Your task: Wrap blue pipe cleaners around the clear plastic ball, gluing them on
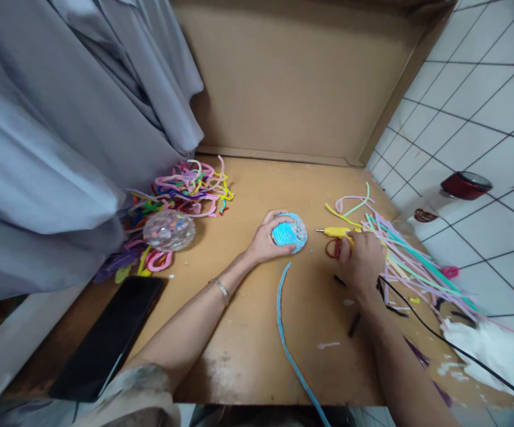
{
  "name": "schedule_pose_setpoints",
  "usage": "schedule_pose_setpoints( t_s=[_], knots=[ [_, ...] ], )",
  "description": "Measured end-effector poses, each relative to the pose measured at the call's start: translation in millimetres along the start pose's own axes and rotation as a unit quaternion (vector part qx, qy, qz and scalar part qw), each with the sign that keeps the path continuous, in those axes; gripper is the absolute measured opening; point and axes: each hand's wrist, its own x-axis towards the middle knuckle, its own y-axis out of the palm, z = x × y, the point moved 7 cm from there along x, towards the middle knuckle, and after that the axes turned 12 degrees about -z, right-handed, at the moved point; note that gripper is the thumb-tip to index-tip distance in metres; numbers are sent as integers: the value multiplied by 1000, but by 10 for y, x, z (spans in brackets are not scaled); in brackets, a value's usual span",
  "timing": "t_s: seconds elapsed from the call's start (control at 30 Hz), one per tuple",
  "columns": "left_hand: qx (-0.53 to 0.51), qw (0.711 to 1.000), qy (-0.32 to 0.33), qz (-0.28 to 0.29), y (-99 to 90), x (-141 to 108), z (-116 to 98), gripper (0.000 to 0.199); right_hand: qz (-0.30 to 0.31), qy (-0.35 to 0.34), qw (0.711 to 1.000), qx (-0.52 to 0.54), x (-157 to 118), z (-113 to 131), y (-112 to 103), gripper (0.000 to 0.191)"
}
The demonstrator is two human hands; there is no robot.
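Observation:
My left hand (265, 242) is wrapped around a small round piece coiled from blue pipe cleaner (285, 233), with a greyish face on its right side. To the right, my right hand (364, 261) grips a yellow glue gun (336, 232), its metal nozzle pointing left toward the coiled piece but apart from it. A reddish-brown loop (332, 248), perhaps a scissors handle, lies just below the glue gun, partly hidden by my right hand. A long blue pipe cleaner (285, 338) runs from below the coiled piece over the table's front edge.
Many coloured pipe cleaners are heaped at the left (194, 184) beside a clear textured ball (169, 230). A black phone (110, 338) lies nearer. Straight pipe cleaners (421, 261), a black cable (453, 344), white cloth-like material (492, 353) and a red-lidded jar (466, 185) are at right.

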Motion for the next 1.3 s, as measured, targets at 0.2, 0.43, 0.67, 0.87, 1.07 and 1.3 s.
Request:
schedule_pose_setpoints(
  t_s=[0.2, 0.43, 0.67, 0.87, 1.07, 1.3],
  knots=[
    [-8, 1000, 7, 0, -10, 3, -8, 57, 116, -322, 928, 149, -556, 1168, -117, 24],
    [-14, 1000, -1, 0, -25, 11, 16, 59, 57, -313, 912, 257, -603, 1235, -239, 21],
    [-52, 998, -20, 30, 18, -24, -7, 58, -140, -227, 884, 385, -386, 892, -761, 44],
    [-58, 997, 4, 54, 80, -70, -113, 56, -179, -152, 896, 377, -331, 699, -679, 47],
    [-48, 996, 8, 74, 103, -87, -171, 55, -196, -137, 906, 348, -328, 630, -626, 50],
    [-55, 995, -2, 82, 112, -100, -164, 54, -205, -165, 898, 353, -352, 650, -571, 48]
  ],
)
